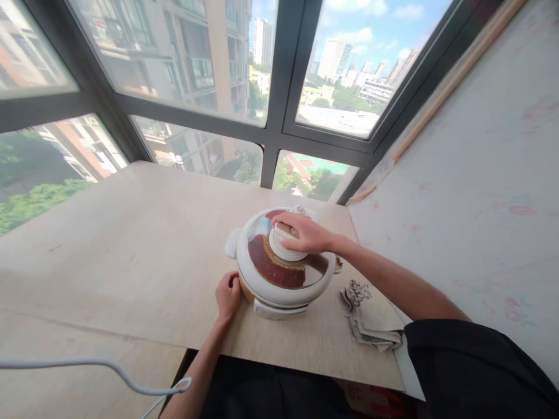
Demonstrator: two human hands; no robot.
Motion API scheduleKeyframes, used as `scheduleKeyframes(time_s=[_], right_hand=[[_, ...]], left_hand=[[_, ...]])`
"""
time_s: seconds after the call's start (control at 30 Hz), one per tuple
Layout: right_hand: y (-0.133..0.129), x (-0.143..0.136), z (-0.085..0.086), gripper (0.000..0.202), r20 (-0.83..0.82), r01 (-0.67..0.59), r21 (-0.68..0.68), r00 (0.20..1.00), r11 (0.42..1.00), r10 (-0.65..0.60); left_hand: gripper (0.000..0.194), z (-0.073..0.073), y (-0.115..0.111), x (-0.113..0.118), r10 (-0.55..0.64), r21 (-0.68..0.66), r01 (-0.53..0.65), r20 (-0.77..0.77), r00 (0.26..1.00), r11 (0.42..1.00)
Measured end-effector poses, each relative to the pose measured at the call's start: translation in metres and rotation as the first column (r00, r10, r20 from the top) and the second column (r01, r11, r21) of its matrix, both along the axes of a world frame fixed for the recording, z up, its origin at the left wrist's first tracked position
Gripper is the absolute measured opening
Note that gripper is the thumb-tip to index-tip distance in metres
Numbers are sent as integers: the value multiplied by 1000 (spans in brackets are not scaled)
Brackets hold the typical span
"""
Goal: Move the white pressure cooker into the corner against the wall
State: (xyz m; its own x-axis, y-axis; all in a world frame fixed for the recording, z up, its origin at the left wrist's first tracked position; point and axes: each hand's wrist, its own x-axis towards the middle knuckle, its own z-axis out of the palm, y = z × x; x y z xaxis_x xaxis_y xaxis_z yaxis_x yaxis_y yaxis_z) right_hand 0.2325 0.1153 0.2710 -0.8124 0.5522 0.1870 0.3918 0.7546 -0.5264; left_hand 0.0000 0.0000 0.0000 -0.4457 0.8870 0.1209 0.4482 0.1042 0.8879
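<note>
R hand (305,234): grip closed on lid knob (283,240)
L hand (227,295): fingers curled vs cooker (279,279) side
Cloth (369,317): on desk (144,244), R of cooker

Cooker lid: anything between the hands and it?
Nothing visible. The right hand already rests on the lid knob of the cooker. The left hand is against the cooker's near-left side. The folded cloth lies on the table to the right, apart.
</note>
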Motion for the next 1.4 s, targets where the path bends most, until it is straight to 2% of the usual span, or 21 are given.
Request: scheduleKeyframes(time_s=[0.13, 0.37, 0.57, 0.77, 1.0, 1.23, 1.4], right_hand=[[0, 2, -3, 47, -77, 28, -62, 996, 998, -33], [2, 0, -1, 47, -115, 45, -158, 991, 986, -64], [-3, -4, 1, 46, -127, 143, -265, 975, 954, -181], [-7, -8, -6, 46, -169, 245, -339, 934, 908, -315], [-8, -9, -9, 45, -177, 261, -320, 928, 911, -328], [-1, -5, -1, 46, -65, 157, -194, 983, 968, -173], [-3, -8, 2, 49, 69, 129, -73, 990, 989, -124]], left_hand=[[27, 0, 1, 0, 5, -11, -5, 5, 1000, 1000], [27, 0, 1, 1, 16, -17, -15, 11, 1000, 1000], [27, 3, 1, 2, 19, -12, -19, 6, 1000, 1000], [28, 3, 0, 2, 20, -5, -20, 16, 1000, 1000], [27, -2, 1, 1, 10, -9, -10, 16, 1000, 1000], [29, -1, 0, 1, 0, -8, 0, 11, 1000, 1000], [30, 0, -2, 1, -3, -10, 3, 15, 1000, 1000]])
